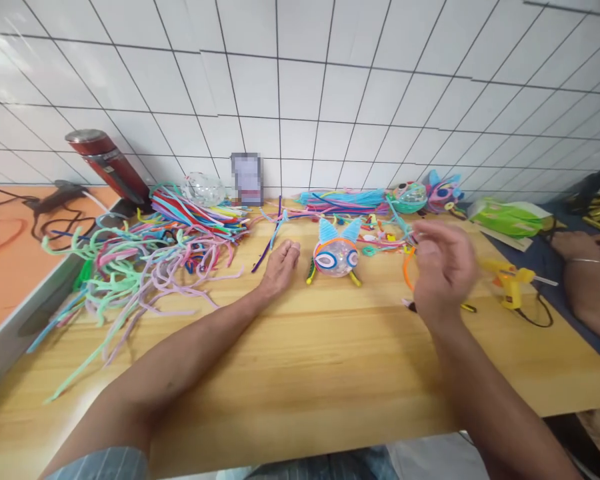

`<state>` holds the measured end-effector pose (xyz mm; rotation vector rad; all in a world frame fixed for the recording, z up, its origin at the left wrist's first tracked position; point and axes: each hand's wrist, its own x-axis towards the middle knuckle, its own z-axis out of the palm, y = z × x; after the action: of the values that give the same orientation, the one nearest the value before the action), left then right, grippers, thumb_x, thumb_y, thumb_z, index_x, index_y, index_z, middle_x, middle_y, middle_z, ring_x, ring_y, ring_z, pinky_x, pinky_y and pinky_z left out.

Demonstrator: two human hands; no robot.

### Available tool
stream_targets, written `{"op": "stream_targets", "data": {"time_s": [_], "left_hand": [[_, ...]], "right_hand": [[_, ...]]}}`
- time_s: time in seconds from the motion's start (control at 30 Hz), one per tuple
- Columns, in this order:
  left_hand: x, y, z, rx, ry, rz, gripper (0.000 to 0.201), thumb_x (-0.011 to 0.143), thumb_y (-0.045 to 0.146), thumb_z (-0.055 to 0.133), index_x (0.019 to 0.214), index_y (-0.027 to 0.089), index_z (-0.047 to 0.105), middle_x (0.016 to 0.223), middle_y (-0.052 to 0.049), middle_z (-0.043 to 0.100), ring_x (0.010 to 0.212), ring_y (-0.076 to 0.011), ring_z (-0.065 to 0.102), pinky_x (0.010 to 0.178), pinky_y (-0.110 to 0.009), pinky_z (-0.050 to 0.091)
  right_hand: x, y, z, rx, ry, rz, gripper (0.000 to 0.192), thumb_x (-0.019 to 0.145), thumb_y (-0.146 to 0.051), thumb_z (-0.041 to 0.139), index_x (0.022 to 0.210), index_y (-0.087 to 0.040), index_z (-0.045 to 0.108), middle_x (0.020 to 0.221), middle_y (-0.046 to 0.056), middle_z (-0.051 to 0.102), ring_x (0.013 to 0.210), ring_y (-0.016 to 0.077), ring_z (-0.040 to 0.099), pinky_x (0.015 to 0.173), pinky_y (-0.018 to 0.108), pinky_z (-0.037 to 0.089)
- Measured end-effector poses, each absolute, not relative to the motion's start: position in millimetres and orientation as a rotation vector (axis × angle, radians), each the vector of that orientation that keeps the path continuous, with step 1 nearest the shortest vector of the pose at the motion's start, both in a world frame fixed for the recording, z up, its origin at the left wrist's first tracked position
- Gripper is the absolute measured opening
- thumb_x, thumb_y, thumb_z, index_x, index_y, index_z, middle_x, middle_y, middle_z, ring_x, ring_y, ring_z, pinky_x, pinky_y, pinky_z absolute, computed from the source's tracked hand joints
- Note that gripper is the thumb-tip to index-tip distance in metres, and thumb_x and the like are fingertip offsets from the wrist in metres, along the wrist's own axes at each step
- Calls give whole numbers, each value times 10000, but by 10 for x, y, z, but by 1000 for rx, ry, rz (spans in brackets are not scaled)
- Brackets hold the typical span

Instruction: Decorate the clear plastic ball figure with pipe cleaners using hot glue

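My left hand (280,267) rests on the wooden table (300,360) with its fingers curled together and nothing in it. Just right of it stands a craft figure (336,257), a clear ball with blue pipe-cleaner ears, ringed eyes and yellow legs. My right hand (443,270) is raised above the table to the right of the figure and is blurred. Its fingers are pinched, and a curved orange pipe cleaner (406,270) appears to hang from them. A small dark and yellow tool (467,308) lies under that hand.
A big pile of pastel pipe cleaners (150,260) covers the table's left. A red flask (107,163), a clear ball (203,188) and two finished figures (425,193) stand by the tiled wall. A yellow glue gun (510,280) lies at the right, near another person's arm (587,287).
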<state>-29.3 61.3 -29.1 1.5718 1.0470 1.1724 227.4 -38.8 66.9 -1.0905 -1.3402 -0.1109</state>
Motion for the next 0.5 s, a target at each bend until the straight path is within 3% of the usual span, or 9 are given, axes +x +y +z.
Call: {"op": "stream_targets", "data": {"time_s": [0.13, 0.23, 0.33, 0.5], "left_hand": [[-264, 603, -248, 1542, 1080, 1095, 543, 983, 616, 578, 642, 226, 415, 579, 48, 406, 564, -123, 366, 566, -293, 308], [-251, 601, -241, 1511, 1106, 1050, 578, 967, 659, 549, 614, 234, 379, 542, 59, 360, 518, -110, 311, 521, -289, 263], [-253, 597, -245, 1499, 1126, 1030, 578, 962, 666, 539, 614, 230, 389, 539, 62, 362, 510, -103, 310, 519, -281, 261], [-270, 576, -244, 1497, 1168, 1003, 589, 960, 676, 541, 608, 226, 398, 526, 64, 357, 502, -99, 311, 517, -271, 269]], "right_hand": [[2002, -793, 840, -954, -1902, -76, 194, 1019, -205, 621, 1192, -226, 707, 1053, 58, 784, 980, 178, 719, 878, 337, 569], [1766, -926, 579, -787, -2237, -10, 115, 1036, -208, 597, 973, -205, 693, 829, 31, 742, 795, 160, 676, 769, 313, 538], [1634, -944, 201, -738, -2379, -22, 355, 1070, -298, 566, 726, -220, 608, 633, -6, 614, 617, 143, 546, 625, 317, 425], [1639, -972, -249, -764, -2404, 130, 428, 1074, -347, 561, 665, -221, 572, 576, -25, 570, 551, 130, 490, 574, 320, 336]]}}
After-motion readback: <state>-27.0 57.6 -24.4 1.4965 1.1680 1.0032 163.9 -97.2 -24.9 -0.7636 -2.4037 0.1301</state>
